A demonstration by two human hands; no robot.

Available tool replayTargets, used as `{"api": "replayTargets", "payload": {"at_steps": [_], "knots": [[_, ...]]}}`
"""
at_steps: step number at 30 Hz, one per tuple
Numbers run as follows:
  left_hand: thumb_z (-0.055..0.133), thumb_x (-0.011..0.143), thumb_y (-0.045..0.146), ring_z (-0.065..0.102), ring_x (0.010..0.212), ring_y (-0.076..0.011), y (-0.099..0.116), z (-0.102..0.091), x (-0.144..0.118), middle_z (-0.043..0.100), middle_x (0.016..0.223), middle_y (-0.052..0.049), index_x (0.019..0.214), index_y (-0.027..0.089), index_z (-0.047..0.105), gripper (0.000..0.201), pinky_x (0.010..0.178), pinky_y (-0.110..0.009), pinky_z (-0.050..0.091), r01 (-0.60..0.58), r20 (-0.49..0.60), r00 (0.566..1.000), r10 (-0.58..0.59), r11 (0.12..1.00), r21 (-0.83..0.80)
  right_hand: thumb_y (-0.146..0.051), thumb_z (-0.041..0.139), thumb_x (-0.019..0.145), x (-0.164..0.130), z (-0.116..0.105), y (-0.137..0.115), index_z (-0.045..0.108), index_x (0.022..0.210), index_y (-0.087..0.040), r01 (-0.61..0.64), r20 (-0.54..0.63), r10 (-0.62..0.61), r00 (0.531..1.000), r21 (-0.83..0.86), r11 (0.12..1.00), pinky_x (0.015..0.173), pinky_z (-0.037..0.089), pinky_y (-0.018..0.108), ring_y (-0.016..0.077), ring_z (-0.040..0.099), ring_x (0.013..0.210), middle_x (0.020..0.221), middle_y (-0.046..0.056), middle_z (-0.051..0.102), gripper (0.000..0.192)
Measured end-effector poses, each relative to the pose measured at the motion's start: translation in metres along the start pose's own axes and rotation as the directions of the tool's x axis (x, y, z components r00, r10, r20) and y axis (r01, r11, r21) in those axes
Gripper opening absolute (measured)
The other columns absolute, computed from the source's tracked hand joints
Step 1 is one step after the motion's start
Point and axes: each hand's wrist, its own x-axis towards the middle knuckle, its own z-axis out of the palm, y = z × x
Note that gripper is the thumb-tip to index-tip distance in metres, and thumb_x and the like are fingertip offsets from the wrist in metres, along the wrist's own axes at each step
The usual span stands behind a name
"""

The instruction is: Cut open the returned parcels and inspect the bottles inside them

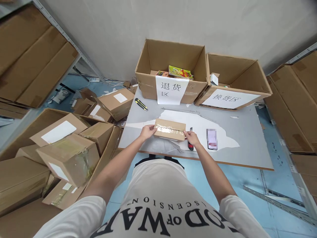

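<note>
On the grey tabletop point(247, 138), near its front edge, we note a small taped carton point(169, 129) lying flat. Our left hand point(148, 132) grips its left end; our right hand point(192, 138) grips its right end. A red utility knife point(190, 142) lies just beside the right hand, a phone point(212, 138) near it.

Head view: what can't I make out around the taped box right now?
- Taped box: underside hidden against the table; any label out of sight.
- Right hand: covers most of the red cutter.
- Phone: screen blurred.
- Left open carton: its front wall hides most of its contents.
</note>
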Motion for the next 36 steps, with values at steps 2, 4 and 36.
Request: {"api": "replayTargets", "payload": {"at_steps": [2, 4, 36], "knots": [[0.072, 0.064, 0.045, 0.065, 0.101, -0.0266, 0.002, 0.0, -0.004, 0.07, 0.107, -0.009, 0.105, 0.014, 0.069, 0.051, 0.094, -0.037, 0.049, -0.008, -0.004, 1.0, 0.008, 1.0, 0.0, -0.058, 0.041, 0.087, -0.002, -0.003, 0.004, 0.07, 0.089, -0.017, 0.007, -0.058, -0.01, 0.998, -0.046, 0.999, 0.076, 0.053, 0.032, 0.021, 0.07, 0.073, 0.094, 0.01, 0.073, 0.05], [0.069, 0.068, 0.046, 0.064, 0.103, -0.0267, 0.005, 0.0, -0.009, 0.068, 0.112, -0.009, 0.11, 0.015, 0.067, 0.052, 0.095, -0.036, 0.047, -0.016, -0.033, 0.999, 0.018, 0.999, 0.045, -0.055, 0.038, 0.088, -0.006, -0.008, 0.01, 0.069, 0.098, -0.018, -0.008, -0.179, -0.015, 0.984, -0.125, 0.992, 0.083, 0.05, 0.033, 0.0219, 0.069, 0.083, 0.1, 0.01, 0.071, 0.049], [0.057, 0.079, 0.041, 0.035, 0.13, -0.034, 0.021, 0.035, -0.082, 0.043, 0.138, -0.017, 0.137, 0.014, 0.041, 0.066, 0.113, -0.046, 0.019, -0.598, 0.424, 0.795, 0.433, 0.447, 0.665, -0.03, 0.049, 0.081, -0.004, -0.002, 0.065, 0.029, 0.13, -0.018, -0.29, -0.256, 0.183, 0.949, -0.488, 0.823, 0.083, 0.047, 0.034, 0.0249, 0.06, 0.103, 0.116, 0.013, 0.056, 0.054]]}}
